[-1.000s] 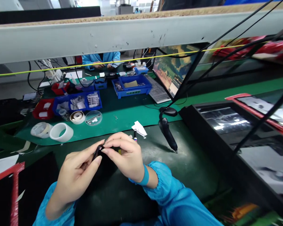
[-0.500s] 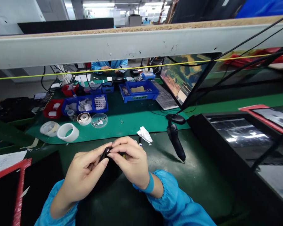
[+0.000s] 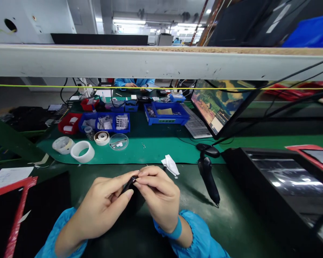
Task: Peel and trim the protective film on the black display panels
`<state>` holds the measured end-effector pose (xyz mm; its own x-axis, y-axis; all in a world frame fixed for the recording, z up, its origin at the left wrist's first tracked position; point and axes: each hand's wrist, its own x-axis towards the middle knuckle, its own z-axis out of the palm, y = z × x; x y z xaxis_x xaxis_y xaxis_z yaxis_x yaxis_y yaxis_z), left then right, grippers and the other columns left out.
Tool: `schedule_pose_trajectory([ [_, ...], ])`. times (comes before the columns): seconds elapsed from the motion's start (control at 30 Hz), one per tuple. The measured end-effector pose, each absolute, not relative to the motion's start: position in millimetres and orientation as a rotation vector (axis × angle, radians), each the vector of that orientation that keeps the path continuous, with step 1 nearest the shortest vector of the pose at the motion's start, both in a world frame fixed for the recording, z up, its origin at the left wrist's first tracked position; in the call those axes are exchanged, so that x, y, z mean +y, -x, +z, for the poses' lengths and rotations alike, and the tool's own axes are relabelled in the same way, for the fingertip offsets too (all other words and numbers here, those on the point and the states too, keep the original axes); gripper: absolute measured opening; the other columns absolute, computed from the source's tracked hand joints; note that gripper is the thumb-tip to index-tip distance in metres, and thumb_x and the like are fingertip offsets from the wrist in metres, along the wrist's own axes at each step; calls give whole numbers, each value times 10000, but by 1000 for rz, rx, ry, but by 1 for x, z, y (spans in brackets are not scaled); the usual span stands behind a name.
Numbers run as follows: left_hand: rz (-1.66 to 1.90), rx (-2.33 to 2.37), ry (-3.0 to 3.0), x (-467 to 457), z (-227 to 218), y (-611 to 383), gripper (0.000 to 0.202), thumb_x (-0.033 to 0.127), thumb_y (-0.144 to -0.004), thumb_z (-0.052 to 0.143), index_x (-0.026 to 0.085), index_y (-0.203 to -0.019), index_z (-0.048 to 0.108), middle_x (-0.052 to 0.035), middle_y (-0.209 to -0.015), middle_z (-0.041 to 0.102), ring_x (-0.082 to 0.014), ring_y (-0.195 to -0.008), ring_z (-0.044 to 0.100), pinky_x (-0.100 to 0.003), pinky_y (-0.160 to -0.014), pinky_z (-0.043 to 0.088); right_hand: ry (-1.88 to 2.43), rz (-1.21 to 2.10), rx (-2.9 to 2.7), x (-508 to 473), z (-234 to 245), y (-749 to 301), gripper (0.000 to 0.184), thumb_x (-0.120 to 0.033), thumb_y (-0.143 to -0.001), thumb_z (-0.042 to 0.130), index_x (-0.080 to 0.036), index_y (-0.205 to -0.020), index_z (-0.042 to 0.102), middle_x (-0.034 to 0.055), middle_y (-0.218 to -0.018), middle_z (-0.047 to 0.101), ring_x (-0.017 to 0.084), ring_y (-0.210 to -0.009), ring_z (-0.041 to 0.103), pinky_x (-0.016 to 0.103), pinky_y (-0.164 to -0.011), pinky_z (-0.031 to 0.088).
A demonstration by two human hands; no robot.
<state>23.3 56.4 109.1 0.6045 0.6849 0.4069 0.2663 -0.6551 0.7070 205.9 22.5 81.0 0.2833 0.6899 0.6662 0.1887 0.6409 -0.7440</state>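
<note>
A small black part (image 3: pixel 129 184), too small to name more exactly, is pinched in my left hand (image 3: pixel 103 204) between thumb and fingers. My right hand (image 3: pixel 159 195) is closed at the upper end of the same part, thumb and fingertips pressed together on it. Whether those fingertips also hold something tiny cannot be made out. Both hands are above the dark green bench (image 3: pixel 231 215). A crumpled white wipe (image 3: pixel 171 165) lies just beyond my right hand. Further right hangs a black electric screwdriver (image 3: pixel 209 181), bit downward.
Tape rolls (image 3: pixel 82 152), a clear round dish (image 3: pixel 118 142) and blue bins (image 3: pixel 105 122) stand at the back left. A blue tray (image 3: pixel 167 114) and monitor (image 3: pixel 222 104) are behind. A black panel (image 3: pixel 280 179) lies right. A shelf edge (image 3: pixel 161 63) crosses above.
The view has tilted up and shifted a little, so the scene sits lower and further right. Both hands keep their pinch on the black part, which is turned slightly.
</note>
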Motion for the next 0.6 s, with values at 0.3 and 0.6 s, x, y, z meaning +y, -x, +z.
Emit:
schedule_pose_trajectory([
  [0.3, 935, 694, -2267, 54, 110, -24, 500, 168, -1050, 593, 252, -1543, 574, 85, -633, 473, -85, -545, 481, -193, -544, 376, 801, 429, -1283, 19, 80, -206, 364, 23, -844, 755, -291, -999, 850, 41, -952, 750, 190, -889, 752, 321, -780, 680],
  [0.6, 945, 690, -2307, 49, 113, -22, 467, 175, -1052, 589, 257, -1512, 595, 78, -628, 526, -93, -538, 512, -215, -544, 381, 799, 409, -1291, 14, 82, -202, 358, 25, -842, 764, -291, -995, 837, 38, -923, 744, 197, -889, 741, 331, -767, 673],
])
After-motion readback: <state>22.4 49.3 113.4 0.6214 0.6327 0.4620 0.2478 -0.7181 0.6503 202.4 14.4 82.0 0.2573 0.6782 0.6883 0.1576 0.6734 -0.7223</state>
